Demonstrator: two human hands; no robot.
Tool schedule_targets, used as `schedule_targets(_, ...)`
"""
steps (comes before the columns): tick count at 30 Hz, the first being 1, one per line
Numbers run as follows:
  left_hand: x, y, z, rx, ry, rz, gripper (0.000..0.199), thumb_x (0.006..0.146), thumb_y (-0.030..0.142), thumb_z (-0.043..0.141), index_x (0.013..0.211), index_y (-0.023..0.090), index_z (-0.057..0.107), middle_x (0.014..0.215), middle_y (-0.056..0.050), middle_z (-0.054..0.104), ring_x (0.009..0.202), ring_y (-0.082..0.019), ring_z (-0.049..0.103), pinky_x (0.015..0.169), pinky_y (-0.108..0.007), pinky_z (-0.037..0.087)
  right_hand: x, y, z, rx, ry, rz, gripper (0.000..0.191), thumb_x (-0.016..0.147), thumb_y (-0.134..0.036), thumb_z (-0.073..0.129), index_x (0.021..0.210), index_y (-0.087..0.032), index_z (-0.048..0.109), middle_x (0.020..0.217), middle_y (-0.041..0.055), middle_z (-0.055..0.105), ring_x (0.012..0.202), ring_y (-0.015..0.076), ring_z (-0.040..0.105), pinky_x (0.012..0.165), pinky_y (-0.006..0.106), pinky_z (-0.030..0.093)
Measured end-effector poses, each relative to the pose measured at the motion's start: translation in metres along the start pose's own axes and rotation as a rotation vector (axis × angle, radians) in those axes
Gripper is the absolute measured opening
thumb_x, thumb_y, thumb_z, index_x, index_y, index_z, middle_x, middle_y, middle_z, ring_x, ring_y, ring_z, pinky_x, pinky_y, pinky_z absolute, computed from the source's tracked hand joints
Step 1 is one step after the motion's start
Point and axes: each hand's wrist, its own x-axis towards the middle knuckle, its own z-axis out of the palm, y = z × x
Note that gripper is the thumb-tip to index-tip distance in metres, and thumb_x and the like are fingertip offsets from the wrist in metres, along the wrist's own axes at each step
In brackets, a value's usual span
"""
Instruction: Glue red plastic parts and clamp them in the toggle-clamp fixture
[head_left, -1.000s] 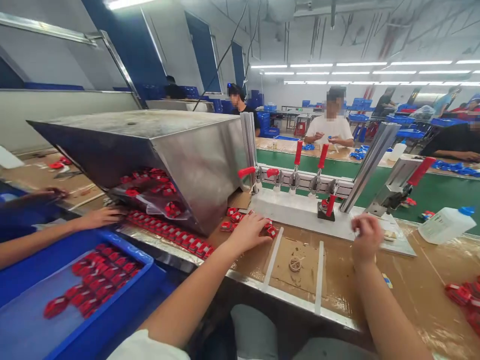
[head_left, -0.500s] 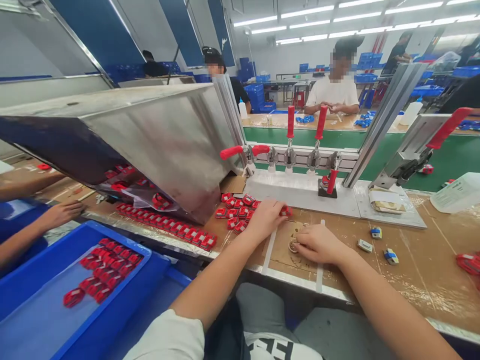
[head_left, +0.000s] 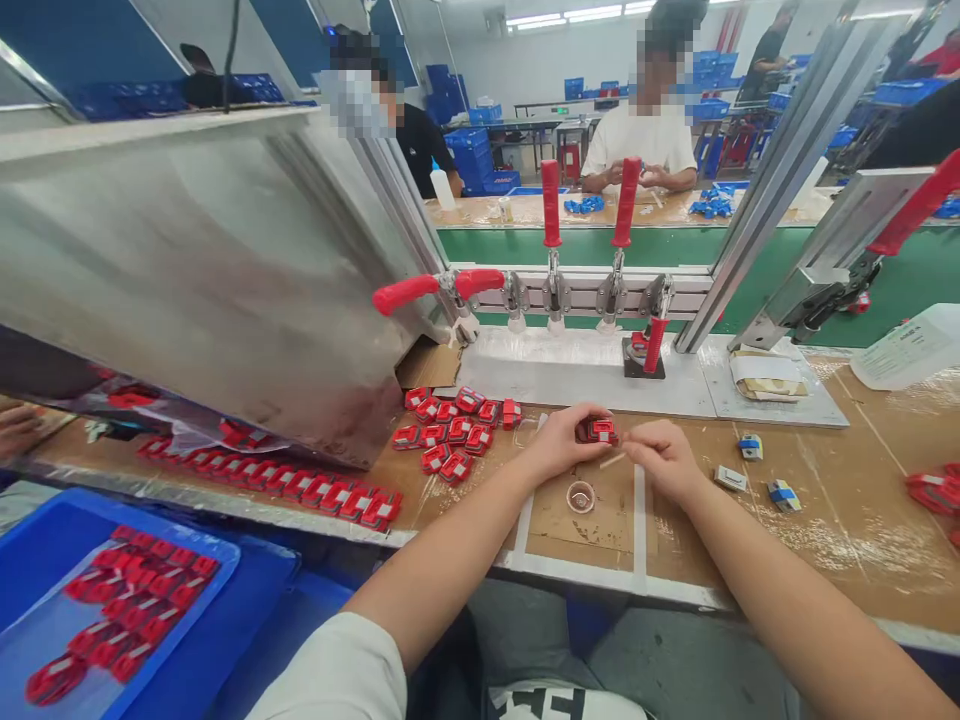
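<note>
Your left hand (head_left: 571,440) grips a red part (head_left: 601,431) mid-frame; your right hand (head_left: 664,457) pinches a thin stick (head_left: 613,460) beside it — small round cup (head_left: 580,497) just below. Brown, shiny, tape-striped worktop (head_left: 825,500); loose red pieces (head_left: 456,432) left of centre, blue bin (head_left: 217,548) lower left. Upper frame — seated workers, green strip (head_left: 525,243), ceiling lights (head_left: 592,14).

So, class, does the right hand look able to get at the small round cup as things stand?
Probably yes: the cup sits uncovered on the cardboard, close to the right hand, though that hand seems to pinch a thin stick.
</note>
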Motion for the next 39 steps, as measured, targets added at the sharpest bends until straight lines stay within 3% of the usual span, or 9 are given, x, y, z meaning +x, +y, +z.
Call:
schedule_targets(2, 0.0, 0.001, 0.0, -0.023, -0.005, -0.014, 0.05, 0.078, 0.028, 0.08, 0.124, 0.021, 0.062, 0.109, -0.004, 0.074, 0.091, -0.017, 0.069, 0.082, -0.028, 0.054, 0.003, 0.004, -0.004, -0.003, 0.219, 0.132, 0.042, 0.09, -0.036, 0.05, 0.056, -0.022, 0.03, 0.054, -0.0046, 0.026, 0.053, 0.0106, 0.026, 0.053, 0.027, 0.022)
schedule_targets(4, 0.0, 0.003, 0.0, -0.024, -0.02, -0.019, 0.056, 0.077, 0.027, 0.08, 0.128, 0.023, 0.058, 0.108, -0.003, 0.075, 0.089, -0.016, 0.069, 0.082, -0.028, 0.054, 0.007, 0.006, -0.006, -0.018, 0.307, 0.224, 0.041, 0.089, -0.039, 0.051, 0.056, -0.022, 0.034, 0.055, -0.0041, 0.03, 0.054, 0.0113, 0.029, 0.054, 0.027, 0.025)
schedule_targets(14, 0.0, 0.008, -0.002, -0.057, -0.053, -0.037, 0.058, 0.077, 0.027, 0.08, 0.128, 0.024, 0.053, 0.109, -0.003, 0.075, 0.09, -0.017, 0.07, 0.085, -0.029, 0.054, 0.015, 0.012, 0.0, -0.089, 0.255, 0.297, 0.042, 0.087, -0.044, 0.052, 0.056, -0.023, 0.032, 0.055, -0.0047, 0.028, 0.055, 0.0114, 0.029, 0.053, 0.027, 0.025)
schedule_targets(26, -0.001, 0.003, 0.001, -0.067, 0.028, -0.042, 0.054, 0.075, 0.025, 0.08, 0.122, 0.025, 0.053, 0.104, 0.0, 0.073, 0.082, -0.014, 0.067, 0.079, -0.027, 0.052, 0.008, 0.007, -0.005, -0.385, 0.31, 0.111, 0.042, 0.087, -0.032, 0.051, 0.056, -0.022, 0.025, 0.053, -0.0049, 0.025, 0.052, 0.0099, 0.025, 0.052, 0.028, 0.02)
schedule_targets(33, 0.0, 0.003, 0.001, -0.118, 0.048, -0.056, 0.051, 0.075, 0.021, 0.081, 0.118, 0.025, 0.053, 0.108, -0.001, 0.074, 0.08, -0.013, 0.067, 0.077, -0.025, 0.053, 0.004, -0.001, -0.007, -0.298, 0.282, 0.105, 0.042, 0.089, -0.03, 0.051, 0.056, -0.022, 0.025, 0.054, -0.0047, 0.023, 0.052, 0.0098, 0.023, 0.052, 0.028, 0.02)
schedule_targets(35, 0.001, 0.002, 0.001, -0.148, 0.064, -0.058, 0.049, 0.076, 0.021, 0.081, 0.117, 0.024, 0.053, 0.111, -0.003, 0.073, 0.084, -0.013, 0.069, 0.077, -0.025, 0.054, 0.002, -0.006, -0.005, -0.193, 0.196, 0.056, 0.043, 0.092, -0.03, 0.049, 0.058, -0.022, 0.025, 0.056, -0.0047, 0.023, 0.052, 0.0101, 0.023, 0.053, 0.028, 0.02)
schedule_targets(39, 0.003, -0.001, 0.002, -0.22, 0.09, -0.035, 0.049, 0.074, 0.014, 0.081, 0.115, 0.023, 0.055, 0.114, -0.006, 0.071, 0.097, -0.017, 0.071, 0.084, -0.028, 0.056, -0.001, -0.013, 0.009, -0.09, -0.2, -0.06, 0.042, 0.091, -0.025, 0.05, 0.059, -0.022, 0.023, 0.056, -0.0059, 0.022, 0.052, 0.0095, 0.022, 0.054, 0.028, 0.02)
